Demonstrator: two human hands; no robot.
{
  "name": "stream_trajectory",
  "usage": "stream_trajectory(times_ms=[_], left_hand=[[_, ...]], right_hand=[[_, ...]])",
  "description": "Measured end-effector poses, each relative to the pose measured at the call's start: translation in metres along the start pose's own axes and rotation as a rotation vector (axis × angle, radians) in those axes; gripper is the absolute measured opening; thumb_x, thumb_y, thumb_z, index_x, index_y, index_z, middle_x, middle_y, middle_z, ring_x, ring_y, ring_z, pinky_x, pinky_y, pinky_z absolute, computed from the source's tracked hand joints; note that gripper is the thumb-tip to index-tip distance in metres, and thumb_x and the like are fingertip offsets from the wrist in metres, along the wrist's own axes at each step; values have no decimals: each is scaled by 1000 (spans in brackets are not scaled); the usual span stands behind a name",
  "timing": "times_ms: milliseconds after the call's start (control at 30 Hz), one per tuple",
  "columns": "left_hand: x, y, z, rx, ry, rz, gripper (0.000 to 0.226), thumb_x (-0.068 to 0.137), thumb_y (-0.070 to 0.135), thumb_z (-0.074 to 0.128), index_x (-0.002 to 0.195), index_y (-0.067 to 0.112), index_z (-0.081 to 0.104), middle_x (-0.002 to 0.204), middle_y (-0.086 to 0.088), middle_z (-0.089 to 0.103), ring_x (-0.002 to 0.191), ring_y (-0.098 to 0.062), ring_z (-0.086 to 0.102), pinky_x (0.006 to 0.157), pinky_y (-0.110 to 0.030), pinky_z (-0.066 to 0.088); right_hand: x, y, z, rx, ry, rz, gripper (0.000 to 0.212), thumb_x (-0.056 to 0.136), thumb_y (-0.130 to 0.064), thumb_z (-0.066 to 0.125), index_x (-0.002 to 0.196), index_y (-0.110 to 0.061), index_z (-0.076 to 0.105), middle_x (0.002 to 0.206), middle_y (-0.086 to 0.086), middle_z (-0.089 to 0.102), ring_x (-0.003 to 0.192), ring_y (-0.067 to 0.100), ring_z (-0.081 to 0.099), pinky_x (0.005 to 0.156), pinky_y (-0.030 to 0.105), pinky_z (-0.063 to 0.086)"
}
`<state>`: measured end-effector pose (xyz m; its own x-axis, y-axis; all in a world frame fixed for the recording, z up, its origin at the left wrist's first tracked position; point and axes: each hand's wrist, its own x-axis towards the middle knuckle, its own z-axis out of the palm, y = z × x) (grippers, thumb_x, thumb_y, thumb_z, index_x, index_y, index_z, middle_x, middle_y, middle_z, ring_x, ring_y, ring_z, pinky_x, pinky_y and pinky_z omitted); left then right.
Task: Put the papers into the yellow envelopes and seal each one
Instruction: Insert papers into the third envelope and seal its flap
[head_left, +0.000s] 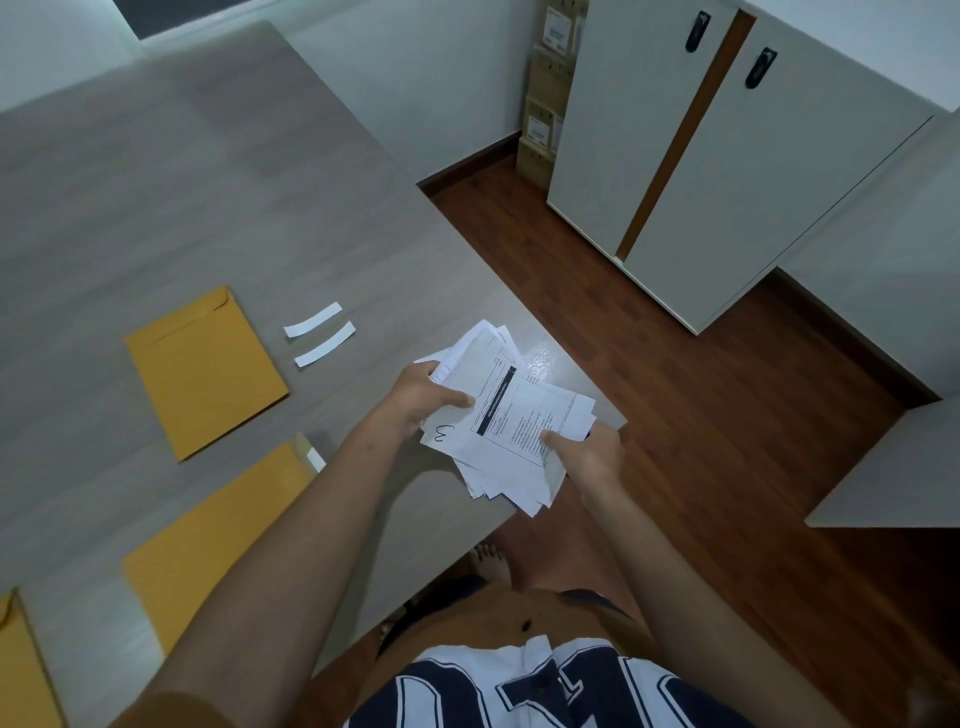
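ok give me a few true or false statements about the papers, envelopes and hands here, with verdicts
1. Both hands hold the stack of papers. True: the left hand and the right hand grip it on opposite sides.
2. The papers are squared into a neat pile. False: the sheets are fanned and uneven.
3. Two white strips lie on the table beside the far envelope. True.
4. Only one yellow envelope is on the table. False: three show, including the middle envelope and the near envelope at the left edge.
5. The papers are already inside an envelope. False: they are in the hands, over the table's corner.
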<state>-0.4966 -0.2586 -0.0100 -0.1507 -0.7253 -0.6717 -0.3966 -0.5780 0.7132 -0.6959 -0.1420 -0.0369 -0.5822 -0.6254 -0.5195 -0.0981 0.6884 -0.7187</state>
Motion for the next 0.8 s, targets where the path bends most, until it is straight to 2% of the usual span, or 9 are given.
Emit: stream_trajectory(times_ms=[100, 200, 300, 367, 433, 533, 633, 800], left_hand=[[-10, -4, -13, -168, -38, -1, 45, 71, 0, 83, 112, 10, 65, 105, -11, 72, 90, -29, 70, 70, -39, 59], [-24, -13, -35, -336, -78, 21, 51, 73, -1, 81, 119, 4, 61, 112, -16, 71, 95, -33, 71, 70, -40, 60], [-43, -27, -61, -472, -62, 49, 49, 76, -4, 76, 121, 2, 58, 114, -17, 70, 99, -35, 70, 72, -42, 61], [-52, -37, -74, -534, -68, 65, 51, 77, -3, 76, 124, 2, 56, 116, -18, 70, 104, -37, 68, 80, -48, 59], [-65, -52, -93, -589, -22, 83, 56, 75, -1, 77, 127, 2, 55, 117, -18, 69, 105, -37, 68, 83, -51, 58], [-81, -71, -115, -653, 111, 106, 53, 76, -2, 77, 125, 4, 56, 115, -15, 71, 98, -31, 71, 76, -43, 60], [-99, -93, -141, -693, 188, 143, 62, 70, 6, 83, 126, 11, 57, 118, -10, 70, 103, -29, 69, 83, -46, 58], [-136, -130, -187, -685, 314, 156, 88, 51, 23, 93, 129, 7, 56, 120, -9, 70, 109, -29, 67, 94, -47, 54]], right_hand=[[-5, -8, 2, 52, -23, -52, 33, 76, -22, 82, 106, -14, 70, 107, 0, 72, 84, 13, 67, 72, 31, 58], [-11, -21, 7, 184, -82, -61, 41, 74, -31, 83, 108, -16, 65, 104, -4, 72, 86, 9, 69, 67, 30, 59], [-22, -40, 19, 280, -261, -83, 36, 76, -32, 82, 106, -20, 68, 103, -8, 73, 91, 14, 70, 78, 37, 59], [-30, -52, 28, 341, -385, -71, 35, 77, -29, 82, 107, -18, 68, 103, -7, 75, 94, 18, 70, 84, 42, 58], [-42, -62, 46, 362, -488, -61, 39, 76, -23, 82, 111, -17, 66, 105, -5, 74, 96, 19, 70, 85, 41, 58], [-59, -75, 73, 365, -554, -100, 45, 74, -15, 83, 115, -15, 63, 108, -2, 74, 95, 17, 71, 81, 34, 59], [-74, -84, 99, 321, -570, -167, 49, 74, -11, 83, 116, -16, 57, 106, -6, 71, 95, 12, 69, 74, 25, 55], [-97, -96, 143, 139, -654, -280, 57, 71, -16, 86, 118, -22, 56, 111, -6, 69, 103, 14, 65, 87, 33, 53]])
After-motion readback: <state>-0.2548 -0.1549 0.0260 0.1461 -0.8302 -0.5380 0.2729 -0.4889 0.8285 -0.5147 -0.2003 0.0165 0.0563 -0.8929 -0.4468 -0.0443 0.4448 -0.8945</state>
